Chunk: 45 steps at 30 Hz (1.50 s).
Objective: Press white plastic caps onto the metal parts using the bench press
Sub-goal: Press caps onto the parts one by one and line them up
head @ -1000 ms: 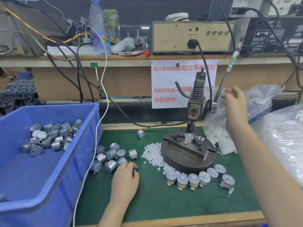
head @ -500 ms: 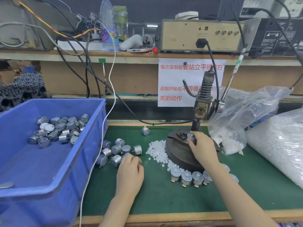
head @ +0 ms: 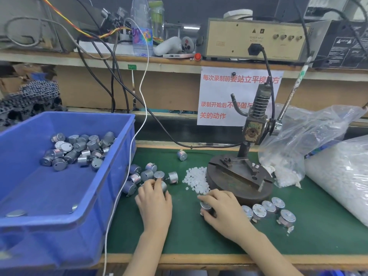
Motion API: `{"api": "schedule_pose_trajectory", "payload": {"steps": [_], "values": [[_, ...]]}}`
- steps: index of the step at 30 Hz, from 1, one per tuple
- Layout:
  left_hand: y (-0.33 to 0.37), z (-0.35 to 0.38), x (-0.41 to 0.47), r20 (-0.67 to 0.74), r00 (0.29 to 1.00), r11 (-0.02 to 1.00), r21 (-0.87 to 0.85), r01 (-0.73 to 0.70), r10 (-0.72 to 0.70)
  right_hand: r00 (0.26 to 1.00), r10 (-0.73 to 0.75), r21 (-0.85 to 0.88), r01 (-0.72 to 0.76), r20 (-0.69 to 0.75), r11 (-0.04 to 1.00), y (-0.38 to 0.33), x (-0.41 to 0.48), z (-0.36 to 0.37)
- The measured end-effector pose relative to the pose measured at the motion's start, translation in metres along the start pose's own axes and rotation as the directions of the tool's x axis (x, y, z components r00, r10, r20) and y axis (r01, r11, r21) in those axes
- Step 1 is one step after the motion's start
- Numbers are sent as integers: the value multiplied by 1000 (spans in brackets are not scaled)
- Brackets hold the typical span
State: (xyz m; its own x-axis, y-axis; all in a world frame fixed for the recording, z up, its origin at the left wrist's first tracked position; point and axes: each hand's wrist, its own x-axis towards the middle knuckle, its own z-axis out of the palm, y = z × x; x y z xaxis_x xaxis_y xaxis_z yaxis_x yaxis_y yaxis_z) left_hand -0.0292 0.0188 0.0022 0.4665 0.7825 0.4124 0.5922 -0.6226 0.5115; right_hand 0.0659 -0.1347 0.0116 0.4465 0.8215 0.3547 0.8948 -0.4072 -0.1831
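**Hand pose**
- Left hand (head: 154,200): palm down over the mat (head: 199,240), with the forearm entering from the lower edge. The fingers are curled round a loose part (head: 163,185) at the near edge of the cluster (head: 147,174) beside the bin (head: 83,116), grasping it.
- Right hand (head: 223,209): palm down, with the forearm entering from the lower right. Thumb and fingers pinch a part (head: 205,205), which stands on the mat just in front of the press base (head: 239,182), at the left end of the row (head: 268,206).

**Counts**
- Press: one, with its lever (head: 288,100) raised and leaning right.
- Row: five parts in view, upright, curving round the front of the base to the right of the right hand.
- Cluster: seven further parts, lying on the mat.
- Lone part (head: 181,155): one, behind the caps and apart from the rest.
- Bin: one, blue. It holds a heap (head: 79,150) of parts, too overlapped to count.
- Caps (head: 196,179): one loose pile against the left side of the base. The number cannot be told.
- Bags: two, a clear bag (head: 298,136) beside the press and a large bag (head: 342,176) at the far right.
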Motion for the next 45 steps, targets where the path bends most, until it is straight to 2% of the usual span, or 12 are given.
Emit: {"api": "schedule_pose_trajectory", "payload": {"steps": [4,10,13,18,23,26,31,34,37,38,42,45], "values": [[1,-1,0,13,1000,1000,-7,21,-20,999,25,-58,-23,45,998,-3,5,2],[1,0,0,-4,1000,1000,-11,9,-9,994,90,-51,-87,67,995,-16,40,6],[0,1,-1,-12,1000,1000,-19,-20,19,986,132,-118,-120,99,986,-25,61,13],[-5,4,1,54,997,999,-10,-47,47,982,136,-280,-95,131,955,-30,74,25],[-5,5,2,39,999,999,-39,-8,9,977,123,-312,-65,172,948,-36,74,23],[-5,6,3,45,999,1000,-16,26,-25,996,77,-339,-56,48,939,-46,70,13],[-6,6,2,52,998,1000,-12,27,-27,1000,13,-274,-18,-19,962,-67,55,20],[-6,4,3,69,996,997,-43,60,-57,999,-4,-155,-2,-43,988,-78,48,30],[-5,0,4,69,993,977,-180,111,-100,997,48,-5,-49,-68,999,-80,42,37],[-5,-1,4,58,993,965,-238,115,-104,997,78,35,-78,-17,996,-78,42,41],[-5,-5,3,20,995,879,-467,93,-95,982,189,231,-182,-5,956,-73,43,50],[-5,-6,3,-7,998,840,-541,45,-58,969,243,334,-244,46,910,-70,49,47]]}}
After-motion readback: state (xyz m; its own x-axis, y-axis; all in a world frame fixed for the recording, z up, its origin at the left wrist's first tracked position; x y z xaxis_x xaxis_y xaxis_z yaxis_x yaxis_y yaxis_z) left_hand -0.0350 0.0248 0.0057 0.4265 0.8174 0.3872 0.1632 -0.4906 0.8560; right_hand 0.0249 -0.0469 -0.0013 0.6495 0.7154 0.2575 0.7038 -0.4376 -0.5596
